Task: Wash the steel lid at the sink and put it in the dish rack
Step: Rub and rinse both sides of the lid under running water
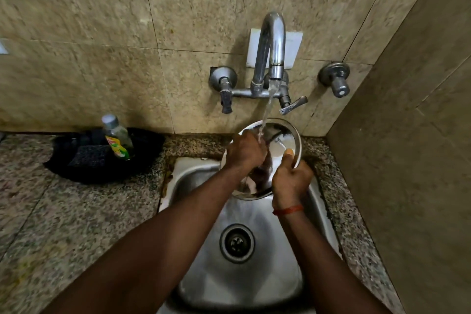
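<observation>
A round steel lid (283,137) is held tilted over the back of the steel sink (254,275), its inner face toward me. My right hand (290,181) grips its right rim, thumb on the inside. My left hand (244,151) is curled against the lid's inner face, fingers closed; whether it holds anything I cannot make out. Water runs from the wall tap (274,41) onto the lid and my left hand. No dish rack is in view.
A black tray (76,168) on the granite counter at the left holds a dark scrub pad (89,155) and a bottle of dish liquid (118,137). Tap handles (226,99) and a wall valve (336,80) stick out above. A tiled wall closes the right side.
</observation>
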